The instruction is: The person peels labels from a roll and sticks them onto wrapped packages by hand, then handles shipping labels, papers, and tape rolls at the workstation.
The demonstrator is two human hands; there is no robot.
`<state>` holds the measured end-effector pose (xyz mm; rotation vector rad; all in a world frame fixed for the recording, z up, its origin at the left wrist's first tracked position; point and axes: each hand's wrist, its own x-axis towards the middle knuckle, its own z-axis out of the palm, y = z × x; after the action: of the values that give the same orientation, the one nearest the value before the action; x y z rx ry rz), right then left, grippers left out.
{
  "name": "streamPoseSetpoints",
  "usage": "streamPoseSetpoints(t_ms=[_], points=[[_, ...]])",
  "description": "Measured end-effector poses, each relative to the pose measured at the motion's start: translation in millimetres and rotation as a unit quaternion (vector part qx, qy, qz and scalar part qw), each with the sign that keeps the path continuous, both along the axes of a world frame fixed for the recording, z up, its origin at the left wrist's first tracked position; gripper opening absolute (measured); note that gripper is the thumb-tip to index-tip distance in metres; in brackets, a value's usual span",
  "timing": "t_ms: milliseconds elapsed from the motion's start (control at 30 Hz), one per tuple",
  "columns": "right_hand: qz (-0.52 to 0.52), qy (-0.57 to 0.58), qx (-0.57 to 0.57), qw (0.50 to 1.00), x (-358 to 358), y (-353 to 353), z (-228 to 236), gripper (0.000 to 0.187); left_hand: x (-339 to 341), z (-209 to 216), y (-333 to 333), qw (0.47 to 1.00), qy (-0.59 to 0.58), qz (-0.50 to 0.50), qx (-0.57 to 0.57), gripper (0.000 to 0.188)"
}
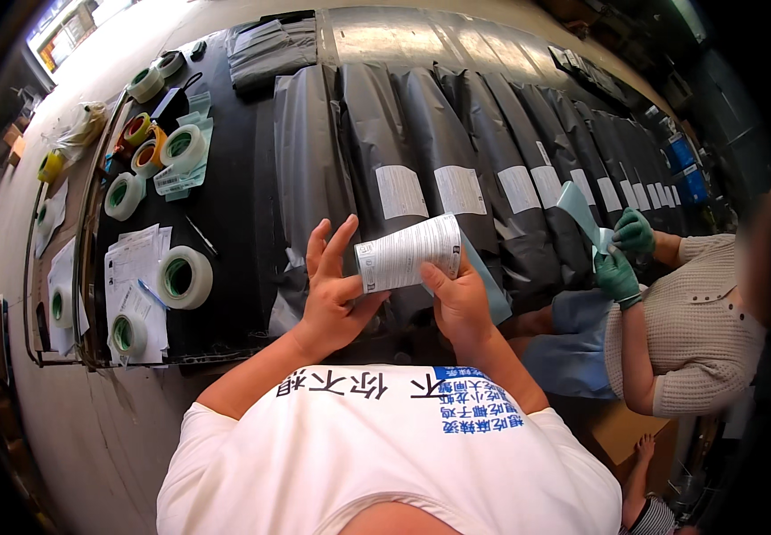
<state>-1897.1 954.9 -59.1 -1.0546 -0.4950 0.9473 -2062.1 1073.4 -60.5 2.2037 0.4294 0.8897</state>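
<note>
Over the near bags (363, 125) | label (403, 254) tilted, its lower left corner held by left hand (336, 290), two fingers raised; right end pinched in right hand (459, 299) | best kept taut, uncreased.

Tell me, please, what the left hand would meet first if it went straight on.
Probably the leftmost long grey bag, lying ahead of the left hand, though depth is unclear here.

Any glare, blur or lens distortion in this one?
Head view: black fisheye corners, the black table's left edge bowed; head view: glare on the metal surface, opening at upper left washed out; head view: blur around a co-worker's head, label in the right hand fairly sharp.
</note>
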Motion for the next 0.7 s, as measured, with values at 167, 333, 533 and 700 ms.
streamPoseSetpoints(t_ms=[167,333,533,700], points=[[0.009,0.001,0.010,1.000,-22,5,7,0.040,-11,-6,26,1.000,0.008,-0.028,0.007,0.033],[0.071,-0.346,-0.006,0.935,-22,-8,23,0.027,-27,-8,37,0.913,-0.087,-0.214,-0.335,0.035],[0.071,-0.505,0.018,0.860,-20,-19,30,0.034,-14,-15,64,0.682,0.064,-0.223,-0.694,0.058],[0.068,-0.379,-0.036,0.922,-21,-29,23,0.028,5,13,51,0.598,0.025,-0.284,-0.749,0.043]])
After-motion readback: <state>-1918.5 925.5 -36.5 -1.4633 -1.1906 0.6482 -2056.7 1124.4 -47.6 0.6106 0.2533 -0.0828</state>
